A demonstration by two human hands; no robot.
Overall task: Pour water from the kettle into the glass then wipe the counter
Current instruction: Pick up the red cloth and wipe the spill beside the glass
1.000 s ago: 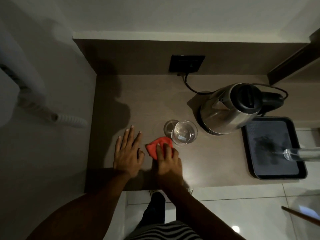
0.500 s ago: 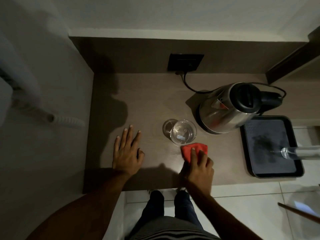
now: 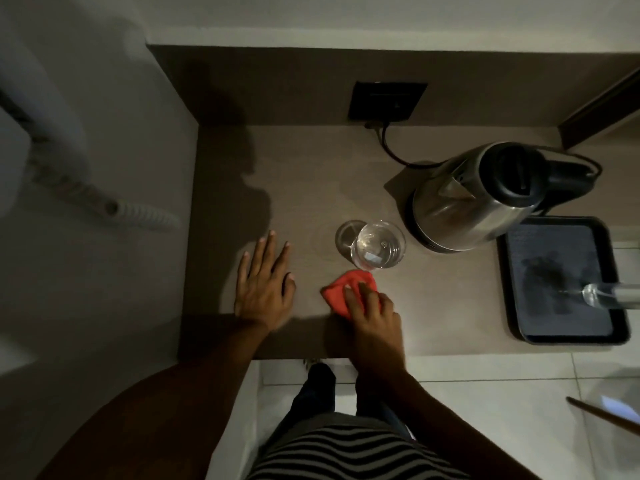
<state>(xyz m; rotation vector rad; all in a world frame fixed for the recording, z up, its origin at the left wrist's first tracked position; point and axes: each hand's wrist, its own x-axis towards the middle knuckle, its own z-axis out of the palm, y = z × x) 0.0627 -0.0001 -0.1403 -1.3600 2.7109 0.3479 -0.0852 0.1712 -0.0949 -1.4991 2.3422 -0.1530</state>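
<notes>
The left hand (image 3: 264, 285) is laid flat and empty on the surface (image 3: 311, 174), fingers spread, apparently so that the body is steadied while the other hand works. The right hand (image 3: 372, 313) is pressed down on a red cloth (image 3: 341, 287), with its fingers (image 3: 363, 292) curled over the cloth's near part so that the fabric is pinned against the surface and can be dragged across it; the wiping step is judged to be under way. The cloth is kept just in front of the glass (image 3: 379, 244), close to its base without clear contact, probably because any drips would have fallen there. The glass stands upright and water can be seen in it, so the pouring is judged to be done. The kettle (image 3: 481, 195) has been set upright to the right of the glass, its cord (image 3: 389, 147) led back to the wall socket (image 3: 386, 100). A dark tray (image 3: 509, 271) is placed at the right end, just beside the kettle; a clear object lies across it, too blurred to be named. The glass could be knocked if the cloth is swept too close.
</notes>
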